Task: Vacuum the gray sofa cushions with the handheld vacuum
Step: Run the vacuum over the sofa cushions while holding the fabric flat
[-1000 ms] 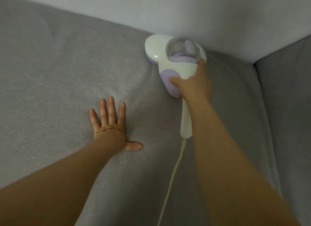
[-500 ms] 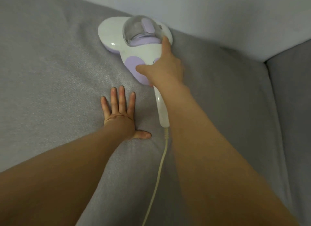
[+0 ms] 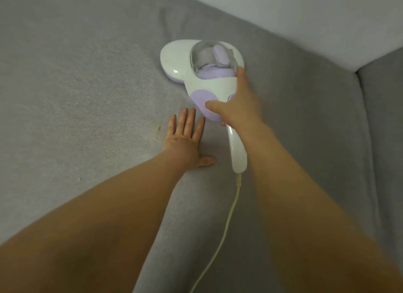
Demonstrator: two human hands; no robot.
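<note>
A white and lilac handheld vacuum with a clear dust cup lies flat on the gray sofa cushion, a little short of the cushion's far edge. My right hand grips its body where the handle begins, thumb on the lilac patch and index finger stretched along the side. The white handle sticks out toward me under my wrist. My left hand lies flat on the cushion just left of the handle, fingers straight, fingertips close to the vacuum's body.
A cream power cord runs from the handle's end down toward the bottom edge. A pale wall rises behind the sofa. A second gray cushion or armrest stands at the right, behind a seam. A few small crumbs lie left of my left hand.
The vacuum has slid left along the back of the cushion and then toward me, away from the wall. My left hand stays flat on the cushion, now closer to the vacuum.
</note>
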